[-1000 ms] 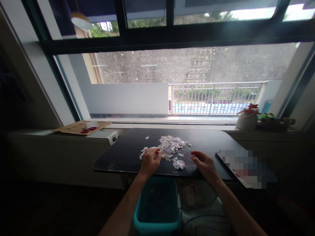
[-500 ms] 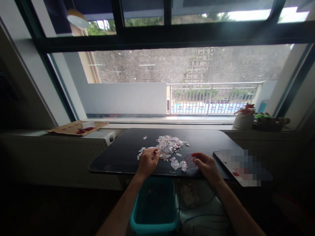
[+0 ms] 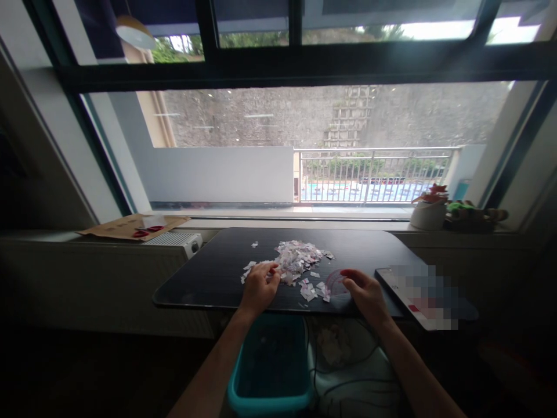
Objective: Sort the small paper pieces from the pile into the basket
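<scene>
A heap of torn white paper scraps (image 3: 300, 255) lies on the dark table (image 3: 204, 273). At the heap's near left edge rests my left hand (image 3: 260, 284), fingers loosely bent and thumb apart, with some scraps beside and partly under it. To the right, my right hand (image 3: 363, 290) pinches a clear, curved plastic piece with red markings, which looks like a protractor (image 3: 336, 283). Its left edge meets a small cluster of scraps (image 3: 310, 290) in front of the main heap.
A teal plastic bin (image 3: 270, 371) stands below the table's near edge. At right on the table lies a flat, partly blurred tablet-like board (image 3: 413, 296). Red-handled scissors (image 3: 148, 231) rest on brown paper (image 3: 113, 226) at left. A white pot (image 3: 429, 215) sits on the sill.
The protractor lies a little flatter, and the scraps at its left edge have shifted slightly. Both hands stay almost in place; the whole view has moved slightly.
</scene>
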`<state>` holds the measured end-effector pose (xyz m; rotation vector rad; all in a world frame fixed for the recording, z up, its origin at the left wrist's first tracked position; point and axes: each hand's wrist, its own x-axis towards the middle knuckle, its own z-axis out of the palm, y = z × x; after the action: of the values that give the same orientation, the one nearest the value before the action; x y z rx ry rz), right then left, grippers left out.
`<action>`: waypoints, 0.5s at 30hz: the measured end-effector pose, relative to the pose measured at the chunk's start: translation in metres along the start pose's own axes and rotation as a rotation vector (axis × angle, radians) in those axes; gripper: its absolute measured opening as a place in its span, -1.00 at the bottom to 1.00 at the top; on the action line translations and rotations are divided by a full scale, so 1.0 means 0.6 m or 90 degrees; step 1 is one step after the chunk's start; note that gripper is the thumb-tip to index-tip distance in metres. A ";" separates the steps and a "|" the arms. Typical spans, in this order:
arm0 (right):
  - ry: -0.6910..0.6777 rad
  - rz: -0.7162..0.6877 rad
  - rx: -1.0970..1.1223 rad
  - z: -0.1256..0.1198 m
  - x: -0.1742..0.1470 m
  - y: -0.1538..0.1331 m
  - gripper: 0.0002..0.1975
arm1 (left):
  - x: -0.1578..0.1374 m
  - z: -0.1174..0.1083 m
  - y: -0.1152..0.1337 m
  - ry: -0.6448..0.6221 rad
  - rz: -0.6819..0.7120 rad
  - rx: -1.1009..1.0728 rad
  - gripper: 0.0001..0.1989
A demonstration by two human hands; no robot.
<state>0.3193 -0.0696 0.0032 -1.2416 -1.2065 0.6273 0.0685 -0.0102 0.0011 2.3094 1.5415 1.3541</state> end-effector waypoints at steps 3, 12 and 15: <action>-0.039 0.024 -0.003 -0.007 -0.004 -0.005 -0.78 | 0.000 0.000 0.000 0.001 0.001 -0.002 -0.76; 0.016 0.012 -0.009 -0.014 -0.008 0.000 -0.71 | 0.000 0.002 -0.003 0.011 0.009 -0.001 -0.79; 0.036 0.011 -0.017 -0.011 -0.008 -0.001 -0.68 | 0.001 0.002 -0.002 0.012 0.006 -0.005 -0.79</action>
<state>0.3239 -0.0765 0.0028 -1.2858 -1.1610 0.5862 0.0683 -0.0088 0.0003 2.3097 1.5292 1.3851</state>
